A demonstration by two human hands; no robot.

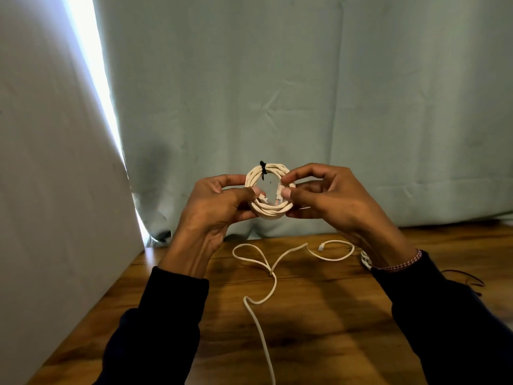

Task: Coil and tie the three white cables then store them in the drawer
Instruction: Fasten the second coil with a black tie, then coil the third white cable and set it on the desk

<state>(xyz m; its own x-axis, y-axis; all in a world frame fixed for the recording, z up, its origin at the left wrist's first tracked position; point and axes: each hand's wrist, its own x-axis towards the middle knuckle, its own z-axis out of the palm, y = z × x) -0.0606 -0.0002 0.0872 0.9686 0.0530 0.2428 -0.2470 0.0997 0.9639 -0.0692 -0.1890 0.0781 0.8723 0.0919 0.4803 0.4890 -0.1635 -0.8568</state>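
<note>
Hands, left (219, 201) and right (319, 195), both pinch white coiled cable (270, 211) with black tie (262, 168); best tuck plug ends in, keep loops tight.

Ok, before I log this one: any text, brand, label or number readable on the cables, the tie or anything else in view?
None readable.
Coiled cable, held up by left hand and right hand: no print visible on the jacket.
Black tie: blank.
Loose cable on the table: no markings visible.

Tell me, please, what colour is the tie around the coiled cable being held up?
Black; the tie shows at the coiled cable's top in the head view.
</note>
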